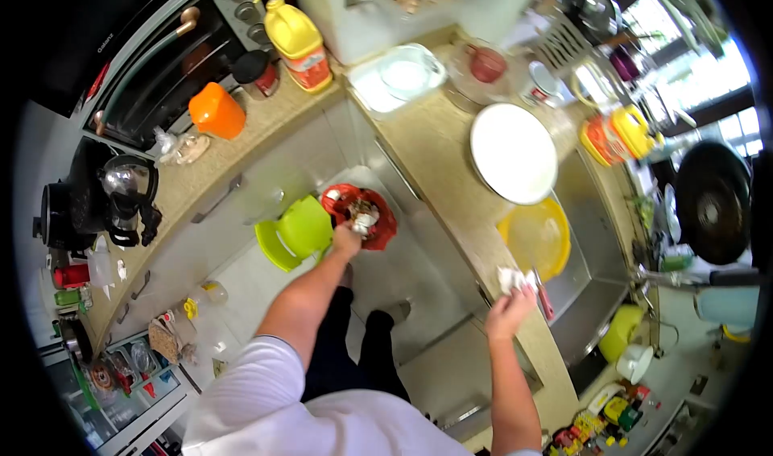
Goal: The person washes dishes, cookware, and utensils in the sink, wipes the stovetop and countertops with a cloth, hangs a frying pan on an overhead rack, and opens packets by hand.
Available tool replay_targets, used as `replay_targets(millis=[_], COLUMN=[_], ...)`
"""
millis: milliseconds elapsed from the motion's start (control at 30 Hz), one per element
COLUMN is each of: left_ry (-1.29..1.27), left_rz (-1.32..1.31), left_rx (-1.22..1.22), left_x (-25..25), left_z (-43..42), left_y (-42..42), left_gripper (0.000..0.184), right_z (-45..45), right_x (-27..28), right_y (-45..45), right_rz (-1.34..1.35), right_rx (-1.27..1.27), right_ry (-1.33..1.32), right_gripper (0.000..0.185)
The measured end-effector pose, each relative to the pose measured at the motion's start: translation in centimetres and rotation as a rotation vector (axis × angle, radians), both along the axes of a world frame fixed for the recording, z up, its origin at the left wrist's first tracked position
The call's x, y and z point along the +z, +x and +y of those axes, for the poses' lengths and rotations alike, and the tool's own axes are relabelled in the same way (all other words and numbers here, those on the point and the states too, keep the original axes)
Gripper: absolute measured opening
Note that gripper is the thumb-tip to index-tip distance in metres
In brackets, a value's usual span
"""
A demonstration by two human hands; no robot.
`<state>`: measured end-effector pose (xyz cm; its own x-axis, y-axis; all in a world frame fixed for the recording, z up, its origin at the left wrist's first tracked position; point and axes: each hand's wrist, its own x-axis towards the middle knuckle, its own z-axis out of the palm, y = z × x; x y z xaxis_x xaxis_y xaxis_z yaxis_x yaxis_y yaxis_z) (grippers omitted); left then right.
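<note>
My left hand [348, 240] reaches down to a red-lined bin [382, 229] on the floor, its fingers closed round a whitish crumpled piece [364, 219] over the waste inside. A green plastic stool [304, 229] stands beside the bin. At the counter's edge by the sink, my right hand [510, 311] is closed on a crumpled white tissue-like piece [512, 279]. Right next to it lies a knife with a red handle [544, 299]. Beyond are a yellow basin [547, 229] in the sink and a white round bowl [514, 153] on the counter.
A faucet [664, 278] and a metal sink [592, 303] are on the right. The left counter [233, 154] holds an orange container [217, 111], a yellow pump bottle [295, 41] and an oven [169, 77]. A clear bottle [211, 293] is on the floor.
</note>
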<state>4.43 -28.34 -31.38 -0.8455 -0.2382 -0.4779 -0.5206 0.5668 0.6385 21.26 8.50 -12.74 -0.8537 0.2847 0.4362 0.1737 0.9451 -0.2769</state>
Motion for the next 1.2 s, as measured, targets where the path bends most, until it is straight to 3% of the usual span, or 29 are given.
replay_targets(millis=[67, 133, 200, 267, 333, 400, 467, 533, 600, 700, 867, 900, 933, 1033, 1133, 1200], left_ry=[0.280, 0.588, 0.626, 0.513, 0.499, 0.413, 0.481, 0.377, 0.232, 0.161, 0.112, 0.165, 0.171, 0.129, 0.257, 0.233], left_rz=[-0.024, -0.070, -0.104, -0.086, 0.069, 0.167, 0.152, 0.206, 0.354, 0.342, 0.353, 0.352, 0.357, 0.382, 0.431, 0.474], left_rx=[0.019, 0.162, 0.109, 0.179, 0.345, 0.271, 0.119, 0.056, 0.052, 0.316, 0.809, 0.969, 0.993, 1.124, 1.136, 0.994], left_x=[-3.1, -2.5, -2.6, 0.0, 6.5, 8.0, 13.0, 18.7, 18.5, 20.0, 24.1, 24.5, 24.7, 24.8, 24.2, 23.0], left_z=[-0.3, 0.3, -0.9, -2.2, -3.6, -7.2, -11.5, -16.1, -21.7, -29.7, -37.2, -37.1, -36.9, -37.0, -38.8, -41.4], left_y=[-1.4, -2.6, -3.8, -4.9, -5.0, -4.6, -2.9, 0.1, 4.0, 11.7, 24.2, 25.7, 26.5, 27.7, 25.7, 24.9], left_gripper=[0.033, 0.040, 0.040, 0.028, 0.024, 0.022, 0.021, 0.018, 0.018, 0.017, 0.012, 0.011, 0.011, 0.011, 0.012, 0.011], right_z=[-0.6, -0.8, -0.9, -0.9, -1.1, -1.1, -1.4, -1.8, -1.9, -1.7, -7.0, -8.1, -10.5, -20.2, -30.1, -37.5], right_x=[0.7, 0.6, 0.5, 0.4, 0.6, 0.7, 1.2, 1.3, 1.4, 1.4, 5.0, 4.9, 6.0, 9.2, 11.7, 13.7], right_y=[-0.3, -0.5, 0.0, -0.1, -0.3, -0.3, -0.6, -0.5, -0.3, 0.7, -2.5, -4.6, -6.5, -12.0, -15.8, -16.6], right_rz=[-0.029, -0.042, -0.058, -0.106, -0.086, -0.133, -0.094, -0.125, -0.118, -0.206, 0.030, -0.025, -0.017, 0.044, -0.028, -0.031], right_rx=[-0.001, -0.013, -0.022, -0.073, -0.045, -0.070, -0.010, -0.060, -0.036, -0.079, -0.140, -0.086, -0.063, 0.352, 0.682, 0.858], right_ry=[0.024, 0.036, 0.042, 0.038, 0.046, 0.120, 0.152, 0.170, 0.133, 0.134, 0.247, 0.069, 0.076, -0.107, -0.300, -0.293], right_gripper=[0.024, 0.023, 0.022, 0.021, 0.021, 0.023, 0.027, 0.031, 0.035, 0.038, 0.036, 0.029, 0.029, 0.020, 0.016, 0.012])
